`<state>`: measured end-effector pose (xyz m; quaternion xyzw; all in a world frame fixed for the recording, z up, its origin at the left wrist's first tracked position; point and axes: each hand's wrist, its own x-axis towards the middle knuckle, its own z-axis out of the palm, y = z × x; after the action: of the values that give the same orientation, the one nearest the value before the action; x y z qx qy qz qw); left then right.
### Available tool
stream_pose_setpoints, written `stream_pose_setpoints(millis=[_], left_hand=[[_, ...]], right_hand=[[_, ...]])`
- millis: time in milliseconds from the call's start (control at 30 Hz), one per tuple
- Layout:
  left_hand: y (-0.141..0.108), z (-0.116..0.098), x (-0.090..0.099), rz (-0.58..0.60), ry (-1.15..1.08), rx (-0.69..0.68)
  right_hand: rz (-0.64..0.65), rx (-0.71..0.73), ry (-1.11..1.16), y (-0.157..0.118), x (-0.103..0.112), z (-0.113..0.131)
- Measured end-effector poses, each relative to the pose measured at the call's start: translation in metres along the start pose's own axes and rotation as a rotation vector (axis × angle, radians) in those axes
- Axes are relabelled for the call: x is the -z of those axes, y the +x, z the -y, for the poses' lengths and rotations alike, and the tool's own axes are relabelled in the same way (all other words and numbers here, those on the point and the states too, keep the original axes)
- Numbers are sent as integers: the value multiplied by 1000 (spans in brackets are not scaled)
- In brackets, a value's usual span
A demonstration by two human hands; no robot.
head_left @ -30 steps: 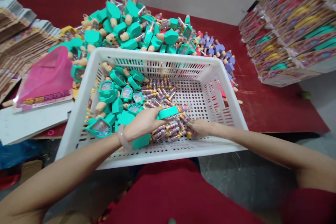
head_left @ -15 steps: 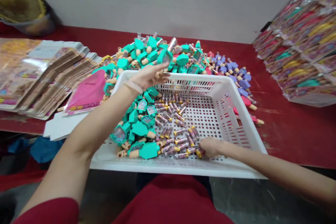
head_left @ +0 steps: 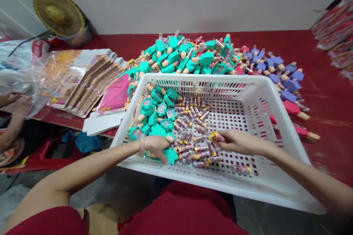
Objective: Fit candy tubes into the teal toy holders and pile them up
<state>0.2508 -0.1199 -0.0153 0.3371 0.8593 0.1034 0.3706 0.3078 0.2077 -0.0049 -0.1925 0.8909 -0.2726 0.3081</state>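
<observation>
Two bare hands work over the floor of a white plastic basket, and everything here is easiest to place from that basket. The right hand sits toward its near right side, its fingers pinching a small clear tube with a yellow cap against the thumb. The tube lies nearly level just past the fingertips, its long axis running sideways along the basket's near rim, capped end to the left. Loose tubes lie scattered just below that hand, far closer to it than to the left one. The left hand, a pale bangle on its wrist, rests near the same rim with its fingers pressed together and curled down over a teal plastic toy; whether they grip it, I cannot tell. More teal toys crowd the basket's left half. Behind the basket rises a heap of teal dolls, with purple dolls to its right. To its left lie stacked printed cards, and beyond them another person's hand.
</observation>
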Motion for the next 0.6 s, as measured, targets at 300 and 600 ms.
stream_pose_setpoints(millis=[300,600], left_hand=[[19,-41,38,-49,-580,-101],[13,-58,52,-198,-726,-184]], right_hand=[[-310,124,285,17,0,41],[-666,295,101,18,-10,34]])
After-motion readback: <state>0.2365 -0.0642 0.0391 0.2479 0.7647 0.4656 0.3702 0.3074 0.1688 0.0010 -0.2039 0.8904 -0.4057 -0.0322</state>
